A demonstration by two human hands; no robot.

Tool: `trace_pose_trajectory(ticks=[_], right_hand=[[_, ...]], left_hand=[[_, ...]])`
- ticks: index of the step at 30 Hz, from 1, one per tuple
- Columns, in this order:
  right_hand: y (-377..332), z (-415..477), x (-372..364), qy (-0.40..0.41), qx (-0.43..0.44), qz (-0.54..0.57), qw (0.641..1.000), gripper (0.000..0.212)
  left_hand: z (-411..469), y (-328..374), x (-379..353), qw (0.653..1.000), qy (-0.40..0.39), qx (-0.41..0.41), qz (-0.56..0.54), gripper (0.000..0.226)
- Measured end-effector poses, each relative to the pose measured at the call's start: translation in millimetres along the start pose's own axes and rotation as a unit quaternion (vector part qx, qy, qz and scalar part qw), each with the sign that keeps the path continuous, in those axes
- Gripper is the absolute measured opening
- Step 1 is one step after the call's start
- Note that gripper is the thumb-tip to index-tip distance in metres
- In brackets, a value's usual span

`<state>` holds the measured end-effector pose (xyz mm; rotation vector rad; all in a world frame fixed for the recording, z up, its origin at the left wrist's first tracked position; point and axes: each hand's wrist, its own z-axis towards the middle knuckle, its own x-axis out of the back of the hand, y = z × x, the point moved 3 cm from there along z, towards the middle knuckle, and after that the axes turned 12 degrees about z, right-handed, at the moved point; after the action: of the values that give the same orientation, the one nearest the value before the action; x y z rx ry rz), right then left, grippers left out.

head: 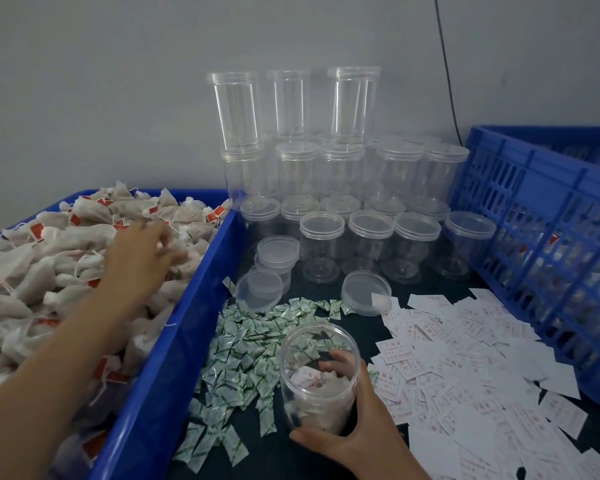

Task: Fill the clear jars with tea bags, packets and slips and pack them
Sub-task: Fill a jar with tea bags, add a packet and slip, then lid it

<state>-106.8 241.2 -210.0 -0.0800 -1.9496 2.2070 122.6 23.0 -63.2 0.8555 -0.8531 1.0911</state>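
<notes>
Nearest me: right hand (pixel 357 420) wrapped round the open jar (pixel 317 348), thumb across its foot, fingers showing through the wall. Jar upright, lid off, clear plastic. Its lower part holds a few tea bags (pixel 312 408) and one red-printed slip (pixel 307 373) (no packet that I can make out). My read: partly filled, not yet capped.

Left of the jar: green-printed packets (pixel 243 351), strewn. Right of it: loose slips (pixel 465 368), scattered.

Farther left: blue tub (pixel 174 358) with the tea-bag heap (pixel 49 258). Left hand (pixel 142 258) spread over it, blurred; I cannot tell whether it grips anything.

Beyond the jar: spare lids (pixel 278 251), then stacked empty jars (pixel 343 202). Most of the work remains.

Right and beyond: blue crate (pixel 551 237), contents unclear.
</notes>
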Motion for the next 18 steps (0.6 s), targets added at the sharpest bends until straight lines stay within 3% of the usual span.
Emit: trace_pose_trajectory(ticks=[2,5,7,10,14,18], right_hand=[[1,0,1,0.002,-0.001,0.0,1.0,0.099],[0,1,0,-0.002,0.006,-0.003,1.0,0.099],[-1,1,0,-0.002,0.012,0.004,1.0,0.097],[-2,3,-1,-0.021,0.016,0.026,0.999,0.097],[-1,2,-2,-0.032,0.014,0.034,0.999,0.096],[-2,1,0,-0.016,0.012,0.016,1.0,0.093]], left_hand=[[-4,18,23,0.984,-0.031,-0.023,-0.173,0.023],[-33,66,58,0.914,-0.168,-0.144,-0.341,0.026],[-59,97,66,0.884,-0.24,-0.228,-0.331,0.029],[-93,128,51,0.884,-0.289,-0.3,-0.214,0.017],[-95,133,29,0.919,-0.181,-0.35,-0.023,0.027],[-40,87,14,0.959,-0.016,-0.267,0.089,0.044]])
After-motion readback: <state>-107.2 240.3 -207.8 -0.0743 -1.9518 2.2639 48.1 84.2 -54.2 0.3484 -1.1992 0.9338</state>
